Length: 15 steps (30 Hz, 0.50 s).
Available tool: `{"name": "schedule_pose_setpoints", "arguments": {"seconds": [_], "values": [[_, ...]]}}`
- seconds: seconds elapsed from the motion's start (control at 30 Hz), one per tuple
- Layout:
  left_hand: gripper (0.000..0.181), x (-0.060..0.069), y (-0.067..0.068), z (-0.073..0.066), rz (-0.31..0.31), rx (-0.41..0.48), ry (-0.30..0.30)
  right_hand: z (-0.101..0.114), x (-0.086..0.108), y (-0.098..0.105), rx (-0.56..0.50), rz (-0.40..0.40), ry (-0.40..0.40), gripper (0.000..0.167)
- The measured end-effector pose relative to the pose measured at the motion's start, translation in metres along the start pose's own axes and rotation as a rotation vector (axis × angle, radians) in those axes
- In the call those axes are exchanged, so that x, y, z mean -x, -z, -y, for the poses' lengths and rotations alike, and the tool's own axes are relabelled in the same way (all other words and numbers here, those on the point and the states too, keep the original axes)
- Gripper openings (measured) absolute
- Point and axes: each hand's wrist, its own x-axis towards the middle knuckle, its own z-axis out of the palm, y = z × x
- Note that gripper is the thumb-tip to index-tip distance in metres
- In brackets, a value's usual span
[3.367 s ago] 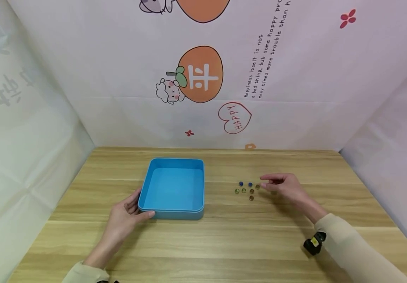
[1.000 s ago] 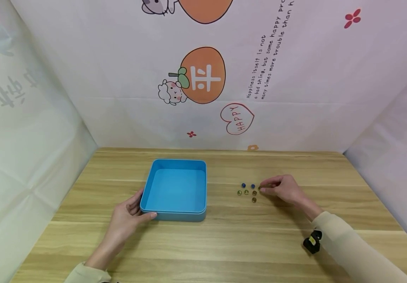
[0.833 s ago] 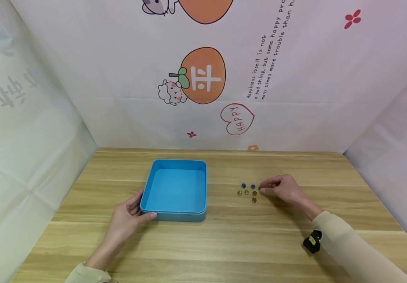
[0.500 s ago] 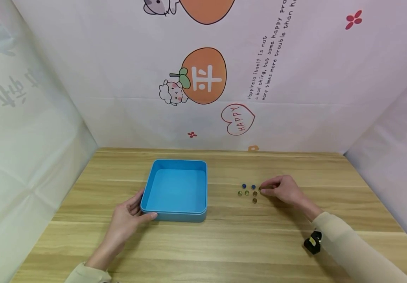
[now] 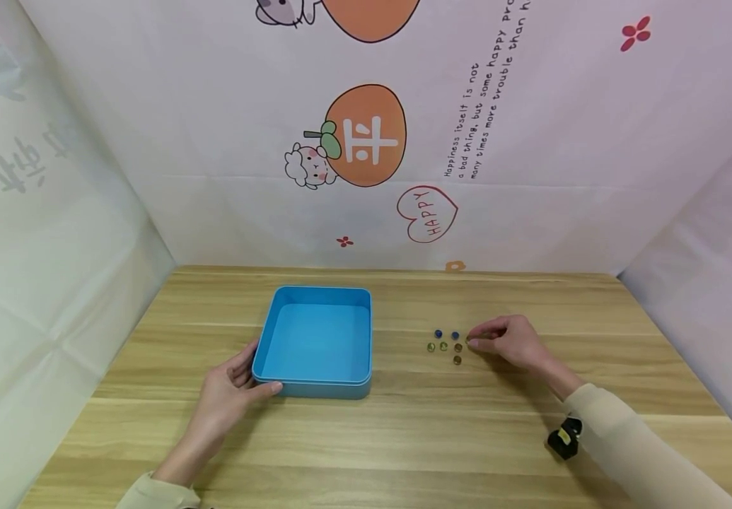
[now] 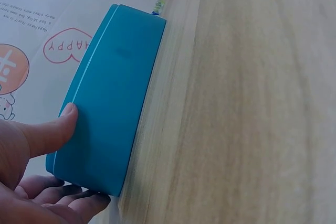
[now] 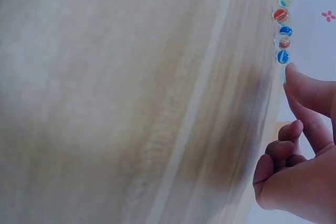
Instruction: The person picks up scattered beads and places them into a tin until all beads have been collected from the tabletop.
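A blue open-topped square box [image 5: 324, 389] stands on the table, with nothing inside. My left hand [image 5: 224, 396] grips its near left corner; in the left wrist view the thumb [image 6: 55, 132] lies on one wall and the fingers reach round another. To the right of the box lie several glass marbles: two blue marbles [image 5: 438, 334], two greenish marbles [image 5: 444, 346] and brownish marbles [image 5: 457, 360]. My right hand [image 5: 510, 343] pinches the rightmost marble [image 7: 283, 73] between thumb and index finger, low at the table, its other fingers curled. The fingertips mostly hide that marble.
The wooden table [image 5: 366, 452] ends at a white printed cloth [image 5: 245, 219] behind. Cloth walls also stand at the left and right. A black wrist camera [image 5: 565, 438] sits under the right sleeve.
My right thumb and index finger have come together on the rightmost marble since the earliest frame. The left hand and box hold their place; the head view has shifted slightly.
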Motion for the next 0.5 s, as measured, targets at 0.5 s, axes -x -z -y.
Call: {"name": "schedule_pose_setpoints", "arguments": {"seconds": [0.5], "values": [[0.094,-0.001,0.001,0.002,0.005,0.007,-0.008,0.009,0.011,0.006,-0.109,0.003,-0.057,0.032]]}}
